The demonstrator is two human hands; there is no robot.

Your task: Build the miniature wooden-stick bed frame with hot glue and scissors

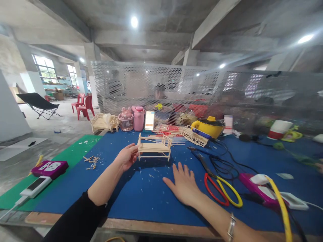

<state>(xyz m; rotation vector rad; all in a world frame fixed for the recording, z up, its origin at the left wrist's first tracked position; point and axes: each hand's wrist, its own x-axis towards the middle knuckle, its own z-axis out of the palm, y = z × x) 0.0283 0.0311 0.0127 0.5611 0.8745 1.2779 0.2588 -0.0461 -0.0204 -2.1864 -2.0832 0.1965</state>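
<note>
Holding the small wooden stick bed (154,147) by its left end, the left hand (127,156) has fingers closed on the frame's end post, thumb on the near side. Bed sits upright, level, just above or on the blue mat (141,195) — contact unclear. It extends to the right of the grip, away from the palm. Right hand (183,184) lies flat and open on the mat, fingers spread, gripping nothing, nearer the table edge than the bed and apart from it. Red and yellow scissors (222,191) lie just right of that hand. Wood scraps (92,161) scattered left of the bed. Yellow pot (208,127) and pink bottle (138,118) stand farther back.
</note>
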